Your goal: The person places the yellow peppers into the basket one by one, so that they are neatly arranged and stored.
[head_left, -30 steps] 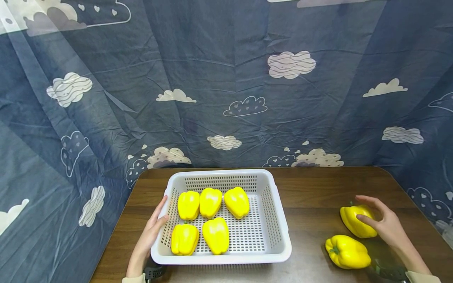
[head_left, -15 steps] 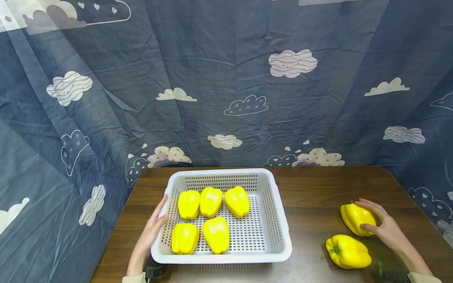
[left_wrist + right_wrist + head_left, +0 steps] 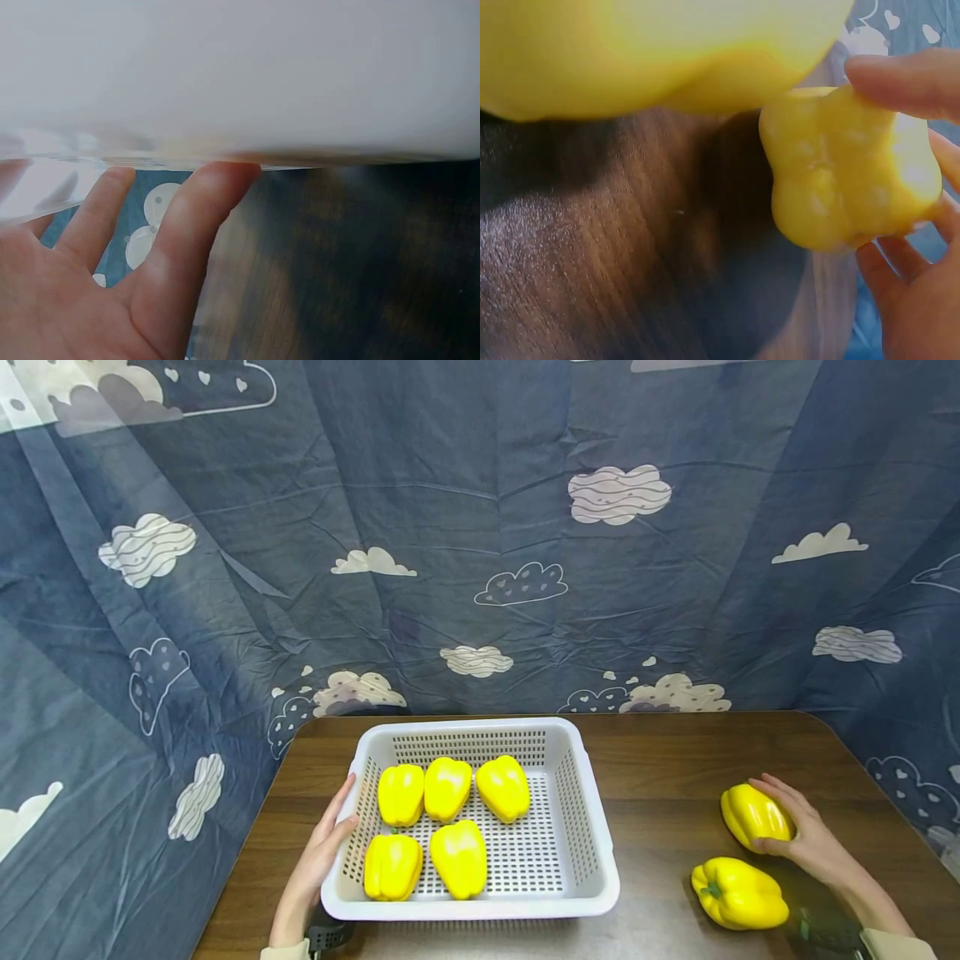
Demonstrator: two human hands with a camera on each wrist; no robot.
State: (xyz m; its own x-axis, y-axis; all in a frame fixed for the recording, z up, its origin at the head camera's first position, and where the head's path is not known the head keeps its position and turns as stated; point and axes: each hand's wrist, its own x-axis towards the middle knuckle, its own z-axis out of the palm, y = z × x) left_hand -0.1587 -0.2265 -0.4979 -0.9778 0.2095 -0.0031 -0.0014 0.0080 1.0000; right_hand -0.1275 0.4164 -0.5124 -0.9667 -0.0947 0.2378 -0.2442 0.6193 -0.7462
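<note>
At the right of the head view my right hand (image 3: 798,831) grips a yellow bell pepper (image 3: 752,817) between thumb and fingers. The right wrist view shows the lobed end of this bell pepper (image 3: 847,172), thumb on one side and fingers on the other. A second yellow bell pepper (image 3: 738,893) lies on its side just nearer to me. My left hand (image 3: 318,856), fingers fairly straight, rests against the left side of a white slotted plastic basket (image 3: 480,910). In the left wrist view the thumb (image 3: 199,217) touches the basket's wall (image 3: 247,82). Several yellow bell peppers (image 3: 459,858) lie in the basket.
The basket stands left of centre on a dark brown wooden table (image 3: 652,777). The basket's right part shows bare slotted floor. A blue cloth with cloud prints (image 3: 450,527) hangs behind and along the left of the table.
My right hand has closed round the far bell pepper, which has shifted slightly up and left in the view and turned a little. The left hand and basket stay put.
</note>
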